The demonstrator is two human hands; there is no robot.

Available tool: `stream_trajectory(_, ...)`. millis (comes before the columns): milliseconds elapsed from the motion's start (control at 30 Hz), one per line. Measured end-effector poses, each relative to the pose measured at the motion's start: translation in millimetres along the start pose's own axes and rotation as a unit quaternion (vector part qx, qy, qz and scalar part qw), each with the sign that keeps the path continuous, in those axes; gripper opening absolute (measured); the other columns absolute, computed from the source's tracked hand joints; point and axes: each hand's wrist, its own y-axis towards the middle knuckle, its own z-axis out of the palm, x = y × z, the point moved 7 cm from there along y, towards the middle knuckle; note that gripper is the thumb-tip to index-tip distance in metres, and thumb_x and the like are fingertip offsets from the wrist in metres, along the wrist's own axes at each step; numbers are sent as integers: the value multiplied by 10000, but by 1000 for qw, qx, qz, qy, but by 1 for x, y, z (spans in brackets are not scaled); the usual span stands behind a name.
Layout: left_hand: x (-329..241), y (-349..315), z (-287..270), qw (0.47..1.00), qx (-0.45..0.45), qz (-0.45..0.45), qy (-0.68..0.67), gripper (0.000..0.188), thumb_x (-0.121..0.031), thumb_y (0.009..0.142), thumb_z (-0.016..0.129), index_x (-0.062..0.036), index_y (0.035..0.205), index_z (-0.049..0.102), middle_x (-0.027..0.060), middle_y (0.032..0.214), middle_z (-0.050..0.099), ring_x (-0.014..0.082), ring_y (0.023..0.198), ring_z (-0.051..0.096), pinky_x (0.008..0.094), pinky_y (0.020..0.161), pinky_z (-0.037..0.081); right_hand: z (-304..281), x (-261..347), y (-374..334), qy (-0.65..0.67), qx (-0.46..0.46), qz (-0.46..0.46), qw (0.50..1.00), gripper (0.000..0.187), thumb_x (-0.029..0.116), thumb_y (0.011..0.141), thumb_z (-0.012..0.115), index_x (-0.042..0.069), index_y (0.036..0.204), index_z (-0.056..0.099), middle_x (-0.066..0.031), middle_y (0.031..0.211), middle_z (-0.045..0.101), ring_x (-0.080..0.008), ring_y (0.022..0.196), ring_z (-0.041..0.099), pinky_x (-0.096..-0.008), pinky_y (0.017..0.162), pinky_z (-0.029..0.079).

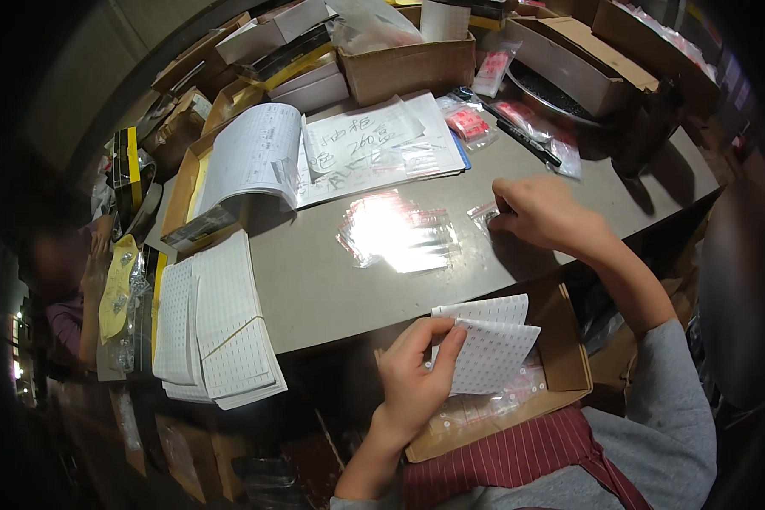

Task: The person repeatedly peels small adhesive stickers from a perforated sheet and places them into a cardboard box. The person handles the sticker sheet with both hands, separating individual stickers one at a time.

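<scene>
My left hand (pixel 416 365) pinches a folded white sheet of small printed stickers (pixel 495 350) between thumb and fingers, above an open cardboard box (pixel 575 344) at my lap. In the box lie clear plastic bags (pixel 506 393) with small round white dots on them. My right hand (pixel 548 212) is over the table, its curled fingers and thumb closed on a small clear zip bag (pixel 482 212). The fingers partly cover this bag. Left of it, a spread pile of similar zip bags (pixel 433 238) with red edges lies under strong glare.
Stacked sticker sheets (pixel 234 323) overhang the table's front left edge. Behind are a handwritten paper pad (pixel 357 144), a black marker (pixel 529 143), red-marked packets (pixel 470 125) and cardboard boxes (pixel 408 72). Another person's arm (pixel 89 289) shows at far left.
</scene>
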Motion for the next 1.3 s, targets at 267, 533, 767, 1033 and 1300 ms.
stream_trajectory(267,-7,2,10,997,31,62,19,72,-27,921,727,25,943,681,134,847,693,242,738,684,328,655,530,6,86,-41,289,88,-266,915,341,153,846,723,36,1137,592,-188,1066,618,-382,990,630,-481,886,521)
stream_trajectory(533,5,0,11,998,46,-6,-39,103,-51,931,731,29,989,700,107,834,694,150,710,648,309,635,502,6,92,-49,231,5,-330,915,380,81,780,742,46,1129,597,-165,1094,608,-363,1032,607,-461,909,510)
stream_trajectory(767,21,0,8,993,15,-101,-65,138,-85,931,719,27,1011,730,37,841,714,66,770,609,234,684,492,-5,4,54,341,-78,-118,929,197,214,972,678,22,993,637,-34,910,637,-135,878,589,-301,811,475)
stream_trajectory(1033,26,-2,2,994,4,-97,-45,163,-122,946,755,25,1013,730,79,849,740,89,746,647,250,644,496,27,-19,98,235,111,-45,965,316,250,888,649,-31,1014,718,-161,920,729,-235,875,682,-370,783,533)
stream_trajectory(1300,32,-5,3,992,-8,-99,-77,157,-89,938,746,37,1029,725,64,866,730,85,778,637,247,688,509,37,-14,92,171,90,-45,980,290,245,858,751,-12,974,684,-142,885,716,-250,829,673,-375,757,520)
